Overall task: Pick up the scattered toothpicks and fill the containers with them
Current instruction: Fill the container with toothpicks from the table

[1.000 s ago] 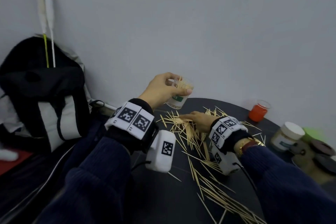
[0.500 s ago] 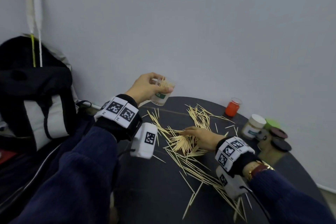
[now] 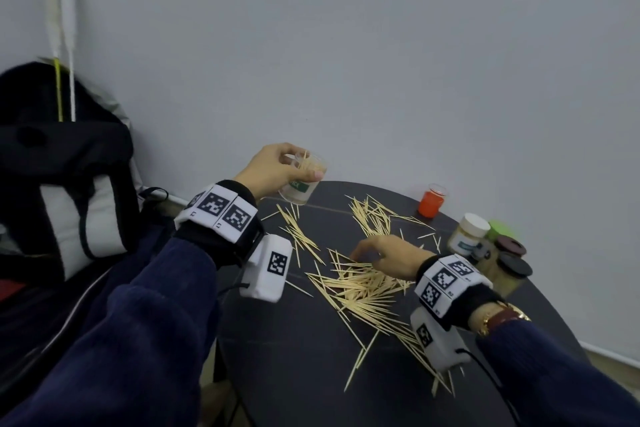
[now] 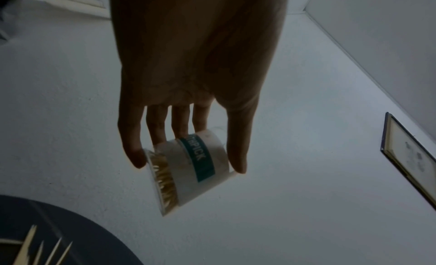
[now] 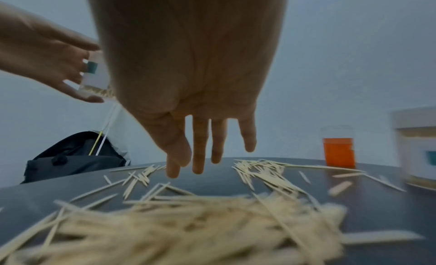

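Now the right hand (image 3: 384,255) hangs low over the big pile of toothpicks (image 3: 360,284) in the middle of the dark round table (image 3: 294,374). Its fingers (image 5: 198,153) point down, loose and a little spread, and they hold nothing. The pile lies right under that hand and a bit nearer to the person. Most sticks in it point left to right, so I think the fingers should close across them from the far and near sides. This hand is much nearer to the pile than the other one.

The left hand (image 3: 273,170) is up in the air at the far left edge of the table. It grips one clear container (image 3: 303,182) with a teal label. The open top tips toward the right, and some toothpicks already sit inside. To fill it, the sticks must travel up, left and far from the pile.

I count two hands and one container held. At the far right stand more: one orange container (image 3: 430,203), one jar with a white lid (image 3: 469,232), and two jars with dark lids (image 3: 509,260). Something green sits behind them, but I cannot tell what it is.

The toothpicks are too many to count. They lie in about three bunches, plus loose ones.
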A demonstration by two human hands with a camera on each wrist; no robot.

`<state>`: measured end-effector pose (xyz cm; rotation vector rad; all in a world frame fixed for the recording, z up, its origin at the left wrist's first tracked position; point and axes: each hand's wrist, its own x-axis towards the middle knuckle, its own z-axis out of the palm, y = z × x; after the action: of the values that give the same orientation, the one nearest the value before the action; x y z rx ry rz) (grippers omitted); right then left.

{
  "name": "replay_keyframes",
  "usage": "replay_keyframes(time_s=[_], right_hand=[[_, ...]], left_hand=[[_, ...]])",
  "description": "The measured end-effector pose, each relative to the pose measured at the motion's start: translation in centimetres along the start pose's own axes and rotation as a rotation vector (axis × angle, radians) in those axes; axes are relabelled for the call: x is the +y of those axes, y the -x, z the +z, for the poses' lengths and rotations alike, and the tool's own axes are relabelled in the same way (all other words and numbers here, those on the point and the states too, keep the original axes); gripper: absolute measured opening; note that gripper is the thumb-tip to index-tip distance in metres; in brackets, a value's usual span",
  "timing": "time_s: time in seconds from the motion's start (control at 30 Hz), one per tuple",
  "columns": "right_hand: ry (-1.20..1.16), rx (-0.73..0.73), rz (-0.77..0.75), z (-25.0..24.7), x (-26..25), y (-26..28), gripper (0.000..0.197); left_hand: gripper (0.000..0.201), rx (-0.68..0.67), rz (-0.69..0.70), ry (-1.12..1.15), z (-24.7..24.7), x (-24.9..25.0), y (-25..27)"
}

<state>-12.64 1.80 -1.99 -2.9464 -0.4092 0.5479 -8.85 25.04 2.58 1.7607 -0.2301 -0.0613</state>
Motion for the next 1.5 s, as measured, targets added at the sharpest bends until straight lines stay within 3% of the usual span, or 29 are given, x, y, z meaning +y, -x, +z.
replay_keyframes(time_s=[0.13,0.47,0.6,0.8,1.07,1.27,1.5], right_hand=[[0.047,0.030,-0.021,-1.0,-2.2,-3.8,0.050],[0.056,0.012,0.037,-1.5,-6.6,-14.1,0.073],[0.084,-0.006,-0.024,-1.1,-8.0,-15.9,0.064],[0.144,-0.001,-0.128,-0.5,-9.7,-15.6,0.056],[0.092,0.075,-0.259,-0.3,-9.3,-13.5,0.024],[0.070,0.111,-0.222,0.3,-9.7,-12.7,0.035],[0.022,0.168,-0.286,0.3,-10.0,-12.5,0.015]], left_hand=[[0.054,0.018,-0.011,0.017,-2.0,-0.6,0.1],[0.050,0.091,-0.081,0.034,-6.3,-2.0,-1.0],[0.048,0.103,-0.089,0.042,-6.9,-2.1,-1.5],[0.047,0.087,-0.085,0.049,-6.7,-1.7,-1.3],[0.046,0.088,-0.083,0.033,-6.4,-1.7,-0.6],[0.051,0.077,-0.080,0.027,-6.0,-1.6,-0.2],[0.051,0.076,-0.077,0.020,-5.9,-1.5,-0.4]])
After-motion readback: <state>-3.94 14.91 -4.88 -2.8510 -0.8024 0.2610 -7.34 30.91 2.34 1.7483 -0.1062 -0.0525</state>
